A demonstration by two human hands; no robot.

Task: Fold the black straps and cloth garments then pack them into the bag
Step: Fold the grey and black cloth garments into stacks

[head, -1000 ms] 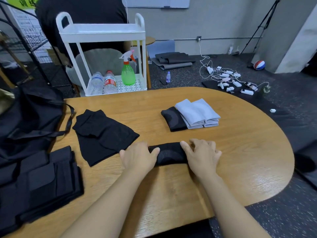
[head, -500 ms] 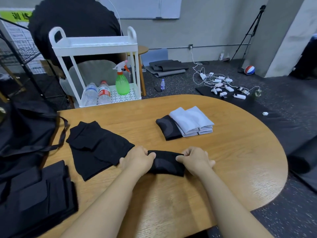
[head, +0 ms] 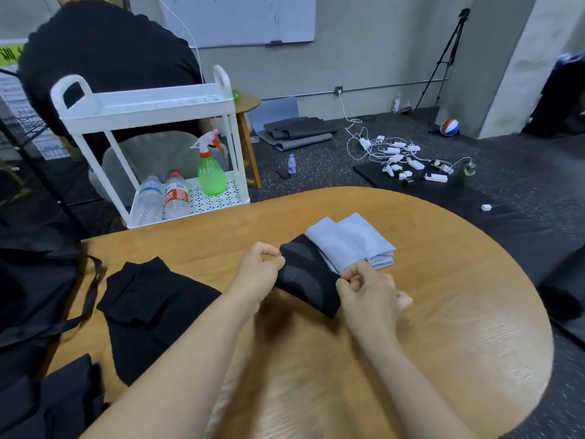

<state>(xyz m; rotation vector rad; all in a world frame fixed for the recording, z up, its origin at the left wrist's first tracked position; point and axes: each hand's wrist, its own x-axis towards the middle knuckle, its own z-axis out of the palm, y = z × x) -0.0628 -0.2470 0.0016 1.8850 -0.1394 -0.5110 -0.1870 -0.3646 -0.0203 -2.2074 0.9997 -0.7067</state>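
A folded black strap (head: 308, 280) is held just above the wooden table (head: 443, 312), over the near edge of the folded pile. My left hand (head: 258, 275) pinches its left end and my right hand (head: 368, 293) pinches its right end. Behind it lie folded light grey cloths (head: 351, 240) on a black piece that the strap mostly hides. A loosely folded black garment (head: 152, 308) lies to the left. The black bag (head: 34, 280) with its strap (head: 90, 296) sits at the table's left edge. More black straps (head: 41, 403) lie stacked at the lower left.
A white trolley (head: 148, 106) with water bottles and a green spray bottle (head: 211, 172) stands behind the table. A person in black sits beyond it. Chargers and cables (head: 405, 160), folded mats, a ball and a tripod are on the floor.
Both hands went from pressing the black strap flat on the table to pinching its ends, and have lifted and carried it forward to the folded pile.
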